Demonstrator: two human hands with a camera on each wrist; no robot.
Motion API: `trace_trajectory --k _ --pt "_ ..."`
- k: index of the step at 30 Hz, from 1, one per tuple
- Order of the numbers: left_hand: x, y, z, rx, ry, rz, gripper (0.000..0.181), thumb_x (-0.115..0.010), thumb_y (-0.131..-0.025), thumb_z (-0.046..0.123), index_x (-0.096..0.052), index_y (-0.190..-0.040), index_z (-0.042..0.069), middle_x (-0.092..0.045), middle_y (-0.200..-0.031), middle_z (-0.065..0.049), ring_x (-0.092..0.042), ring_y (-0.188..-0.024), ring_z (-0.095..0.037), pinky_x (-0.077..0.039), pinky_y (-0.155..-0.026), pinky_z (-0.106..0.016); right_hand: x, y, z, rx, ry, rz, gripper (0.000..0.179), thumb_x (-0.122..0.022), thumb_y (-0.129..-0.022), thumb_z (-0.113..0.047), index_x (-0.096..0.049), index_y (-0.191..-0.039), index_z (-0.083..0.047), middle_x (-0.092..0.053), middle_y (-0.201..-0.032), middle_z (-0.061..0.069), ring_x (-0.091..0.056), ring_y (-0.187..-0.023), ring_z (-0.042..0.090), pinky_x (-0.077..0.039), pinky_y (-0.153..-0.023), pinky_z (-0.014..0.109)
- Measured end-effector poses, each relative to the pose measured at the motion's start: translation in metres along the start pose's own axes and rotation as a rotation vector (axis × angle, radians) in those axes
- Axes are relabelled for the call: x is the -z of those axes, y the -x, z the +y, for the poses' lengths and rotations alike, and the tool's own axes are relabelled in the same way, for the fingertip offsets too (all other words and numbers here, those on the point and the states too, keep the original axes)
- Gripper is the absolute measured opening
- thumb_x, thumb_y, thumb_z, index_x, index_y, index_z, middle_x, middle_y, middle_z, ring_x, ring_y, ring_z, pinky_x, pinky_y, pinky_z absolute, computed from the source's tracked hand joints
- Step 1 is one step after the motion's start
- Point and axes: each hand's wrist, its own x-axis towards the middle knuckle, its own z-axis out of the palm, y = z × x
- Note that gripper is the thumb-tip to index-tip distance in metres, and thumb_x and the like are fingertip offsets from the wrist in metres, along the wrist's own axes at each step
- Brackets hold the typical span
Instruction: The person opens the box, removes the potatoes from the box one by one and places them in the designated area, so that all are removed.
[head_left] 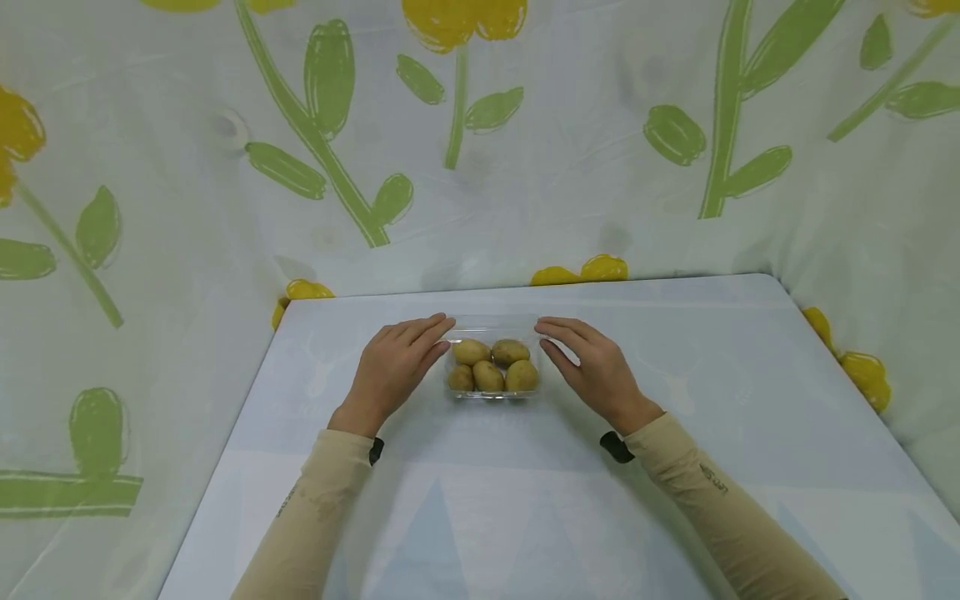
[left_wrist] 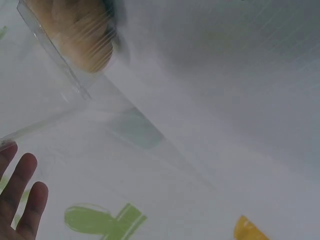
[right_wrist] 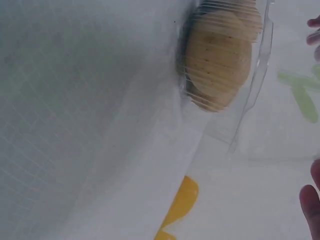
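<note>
A clear plastic clamshell box point(head_left: 495, 395) sits on the table with several potatoes point(head_left: 489, 377) inside. Its transparent lid point(head_left: 495, 323) stands raised at the far side, also showing as a lid point(left_wrist: 45, 100) in the left wrist view. My left hand point(head_left: 401, 358) is at the lid's left side, fingers extended and thumb apart from them, a fingertip right at the lid's edge. Opposite it, my right hand point(head_left: 592, 362) reaches the lid's right side with its fingers extended too. Through the ribbed wall, a potato point(right_wrist: 217, 55) shows in the right wrist view.
The white table point(head_left: 300, 350) has a pale blue pattern. Behind it and along its sides hangs a light curtain point(head_left: 555, 192) printed with green stems and yellow flowers. Dark bands point(head_left: 617, 447) circle both wrists below beige sleeves point(head_left: 720, 500).
</note>
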Motion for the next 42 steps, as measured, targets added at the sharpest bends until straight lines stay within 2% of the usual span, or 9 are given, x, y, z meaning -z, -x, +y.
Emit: trace_trajectory --k 8,12,17,23,27,30,33,37,42 --pt "0.000 -0.014 -0.008 0.027 -0.057 0.079 0.031 -0.067 -0.100 0.024 -0.070 -0.130 0.015 -0.073 -0.119 -0.002 -0.070 -0.099 -0.026 -0.056 -0.075 -0.041 0.001 -0.011 0.004 -0.014 -0.012 0.060 0.031 -0.075 -0.088 0.005 -0.071 -0.117 -0.003 -0.067 -0.114 0.009 -0.067 -0.105 0.021 -0.054 -0.091 0.024" --pt "-0.002 -0.019 -0.009 0.035 -0.085 0.123 0.031 -0.069 -0.099 0.022 -0.071 -0.129 0.016 -0.074 -0.114 -0.002 -0.070 -0.095 -0.026 -0.055 -0.068 -0.040 0.003 -0.014 0.010 -0.011 0.004 0.055 0.031 -0.075 -0.088 0.006 -0.071 -0.117 -0.005 -0.068 -0.108 0.007 -0.068 -0.097 0.019 -0.056 -0.085 0.026" --pt "-0.004 -0.021 -0.010 0.045 -0.114 0.185 0.027 -0.069 -0.099 0.021 -0.073 -0.125 0.015 -0.076 -0.108 -0.003 -0.071 -0.090 -0.027 -0.055 -0.064 -0.040 0.004 -0.019 0.020 0.040 0.005 0.034 0.032 -0.074 -0.087 0.009 -0.070 -0.116 -0.004 -0.068 -0.107 0.007 -0.069 -0.094 0.020 -0.059 -0.081 0.030" --pt "-0.004 -0.027 -0.013 0.042 -0.151 0.225 0.022 -0.067 -0.101 0.021 -0.075 -0.121 0.017 -0.076 -0.103 -0.003 -0.071 -0.086 -0.028 -0.055 -0.063 -0.041 0.009 -0.032 0.028 0.062 0.026 0.009 0.027 -0.074 -0.090 0.004 -0.070 -0.115 -0.005 -0.069 -0.108 0.007 -0.068 -0.094 0.020 -0.059 -0.081 0.032" --pt "-0.004 -0.032 -0.017 0.046 -0.149 0.239 0.021 -0.067 -0.100 0.020 -0.076 -0.119 0.017 -0.076 -0.102 -0.003 -0.071 -0.083 -0.028 -0.054 -0.061 -0.041 0.011 -0.039 0.033 0.054 0.051 0.000 0.028 -0.075 -0.090 0.002 -0.071 -0.117 -0.006 -0.070 -0.106 0.006 -0.067 -0.086 0.020 -0.059 -0.073 0.033" --pt "-0.004 -0.034 -0.020 0.062 -0.141 0.230 0.022 -0.068 -0.100 0.021 -0.075 -0.120 0.016 -0.076 -0.103 -0.003 -0.071 -0.083 -0.028 -0.054 -0.061 -0.041 0.011 -0.042 0.035 0.035 0.070 -0.015 0.031 -0.075 -0.090 0.000 -0.071 -0.120 -0.008 -0.070 -0.105 0.006 -0.067 -0.083 0.020 -0.058 -0.067 0.033" --pt "-0.007 -0.035 -0.022 0.109 -0.114 0.204 0.026 -0.070 -0.099 0.023 -0.074 -0.124 0.018 -0.076 -0.106 -0.004 -0.071 -0.081 -0.029 -0.054 -0.059 -0.040 0.011 -0.045 0.037 0.007 0.097 -0.039 0.036 -0.074 -0.092 -0.004 -0.068 -0.127 -0.010 -0.069 -0.108 0.007 -0.069 -0.085 0.019 -0.058 -0.066 0.033" --pt "-0.012 -0.036 -0.024 0.218 -0.034 0.134 0.037 -0.074 -0.096 0.027 -0.069 -0.132 0.019 -0.075 -0.111 -0.004 -0.071 -0.083 -0.027 -0.054 -0.060 -0.040 0.009 -0.048 0.038 -0.046 0.091 -0.083 0.044 -0.072 -0.094 -0.006 -0.062 -0.137 -0.012 -0.066 -0.118 0.008 -0.069 -0.090 0.022 -0.059 -0.071 0.034" --pt "-0.018 -0.039 -0.025 0.344 0.064 0.057 0.045 -0.070 -0.098 0.031 -0.061 -0.141 0.021 -0.074 -0.115 -0.001 -0.071 -0.090 -0.022 -0.054 -0.061 -0.040 0.003 -0.051 0.038 -0.154 -0.015 -0.094 0.047 -0.067 -0.096 -0.002 -0.058 -0.141 -0.009 -0.062 -0.123 0.011 -0.066 -0.097 0.025 -0.059 -0.081 0.037"
